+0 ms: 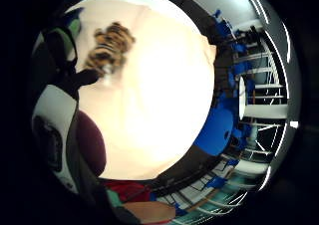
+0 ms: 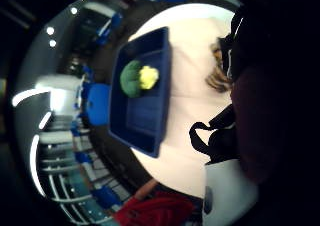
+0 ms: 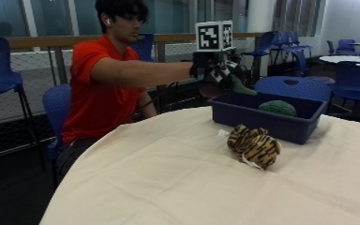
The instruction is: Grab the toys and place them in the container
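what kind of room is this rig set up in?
Probably a cafeteria or common seating area, not a lab. Cues: a round table under a cream cloth, more blue chairs and tables behind, and a railing with large windows. The blue container and tiger toy are task props.

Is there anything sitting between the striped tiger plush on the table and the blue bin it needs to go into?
Nothing visible. The striped tiger plush toy lies on the cream tablecloth right beside the dark blue plastic bin, with only bare cloth between them. The bin is open-topped and holds a green plush toy. The gloved right hand is raised above the bin's far end.
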A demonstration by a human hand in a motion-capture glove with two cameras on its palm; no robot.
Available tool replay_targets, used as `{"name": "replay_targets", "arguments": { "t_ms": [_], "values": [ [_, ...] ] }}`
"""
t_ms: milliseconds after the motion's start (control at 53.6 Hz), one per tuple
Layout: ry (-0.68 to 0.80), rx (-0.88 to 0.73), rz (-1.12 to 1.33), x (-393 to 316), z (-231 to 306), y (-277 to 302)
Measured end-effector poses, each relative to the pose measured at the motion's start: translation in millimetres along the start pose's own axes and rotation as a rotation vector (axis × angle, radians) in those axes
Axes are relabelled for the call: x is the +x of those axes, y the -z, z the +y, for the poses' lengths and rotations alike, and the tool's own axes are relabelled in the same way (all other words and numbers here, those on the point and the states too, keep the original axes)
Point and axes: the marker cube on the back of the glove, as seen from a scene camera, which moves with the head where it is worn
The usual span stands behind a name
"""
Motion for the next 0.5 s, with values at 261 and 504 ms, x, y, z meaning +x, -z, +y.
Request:
{"name": "replay_targets", "arguments": {
  "t_ms": [261, 504],
  "values": [
    [0.291, 0.023, -0.014, -129, -29, 17],
    [0.361, 0.015, 0.027, -181, -39, 13]
  ]
}}
